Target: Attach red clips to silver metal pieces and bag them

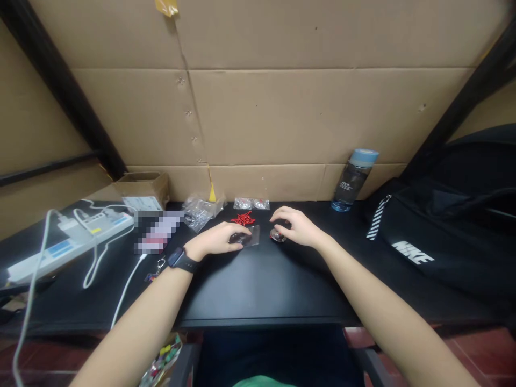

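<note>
Fingers of the left hand [217, 239] bend low over a small, flat, clear plastic bag [253, 236] on the black bench [262, 285]; its far end shows past them, and whether they pinch it or merely rest on it I cannot tell. The right hand [297, 228] arches beside it, forefinger and thumb parted in a half-open curve, with the thumb tip at a small, round, shiny object [277, 235]. It looks loosely cupped at most, and a firm hold cannot be made out. Bag and round object lie apart, near the middle of the bench. Just beyond the bag is a loose heap of thin red pieces [243, 218], and behind that two small clear packets [252, 203], with crumpled clear plastic [199, 212] to their left.

The likeliest trouble, I'd judge, is the round object skidding or rolling away if the thumb nudges its edge before the fingers close around it. The thin bag may cling to the fingertips or slide along the smooth surface, and a careless sweep of the left fingers could scatter the red heap, which sits so near. Glare off the clear plastic may also hide the bag's edges.
</note>
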The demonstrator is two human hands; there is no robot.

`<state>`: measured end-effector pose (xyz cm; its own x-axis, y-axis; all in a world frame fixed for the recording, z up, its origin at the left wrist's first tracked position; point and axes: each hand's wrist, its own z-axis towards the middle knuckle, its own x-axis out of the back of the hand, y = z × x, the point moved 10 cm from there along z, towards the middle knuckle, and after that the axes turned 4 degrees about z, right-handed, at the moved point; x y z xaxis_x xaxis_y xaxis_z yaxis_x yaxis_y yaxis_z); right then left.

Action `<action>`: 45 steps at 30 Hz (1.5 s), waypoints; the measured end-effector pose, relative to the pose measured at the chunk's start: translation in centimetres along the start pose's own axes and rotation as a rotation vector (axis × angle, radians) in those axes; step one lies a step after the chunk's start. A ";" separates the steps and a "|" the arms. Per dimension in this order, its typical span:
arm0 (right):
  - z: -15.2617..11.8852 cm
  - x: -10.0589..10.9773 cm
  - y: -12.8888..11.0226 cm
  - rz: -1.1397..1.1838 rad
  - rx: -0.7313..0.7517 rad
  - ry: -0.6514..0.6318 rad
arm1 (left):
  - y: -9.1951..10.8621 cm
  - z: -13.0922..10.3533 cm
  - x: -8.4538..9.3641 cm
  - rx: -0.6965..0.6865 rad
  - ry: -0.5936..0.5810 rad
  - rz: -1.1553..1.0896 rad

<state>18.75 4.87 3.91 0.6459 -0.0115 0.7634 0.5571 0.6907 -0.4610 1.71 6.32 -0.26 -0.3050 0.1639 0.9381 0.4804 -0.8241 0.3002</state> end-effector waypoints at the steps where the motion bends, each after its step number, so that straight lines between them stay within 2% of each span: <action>1: 0.0 -0.2 -0.5 -0.005 0.020 -0.010 | 0.0 0.0 -0.1 -0.003 -0.004 -0.008; 7: -0.3 -3.0 -3.2 -0.125 0.139 -0.118 | -0.1 -0.1 -0.6 -0.022 -0.052 0.000; 14: -0.9 -6.1 -4.1 -0.268 0.182 -0.242 | -0.4 -0.4 -0.9 -0.007 -0.122 -0.031; 20: -1.0 -6.8 -4.5 -0.203 0.150 -0.302 | 0.5 -0.3 -0.6 -0.073 -0.089 -0.133; 35: -1.5 -8.5 -5.1 -0.329 0.206 -0.343 | 0.3 -0.5 -0.4 -0.047 -0.063 -0.159; 39: -1.7 -9.0 -5.9 -0.300 0.249 -0.371 | -0.3 -0.5 -0.6 -0.008 -0.070 -0.159; 45: -1.8 -9.4 -6.0 -0.228 0.197 -0.407 | -0.5 -0.5 -0.7 0.010 -0.092 -0.185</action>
<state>10.27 -0.49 -1.28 0.2411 0.0776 0.9674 0.5261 0.8271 -0.1975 1.32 6.32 -1.13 -0.3124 0.3612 0.8786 0.4311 -0.7702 0.4700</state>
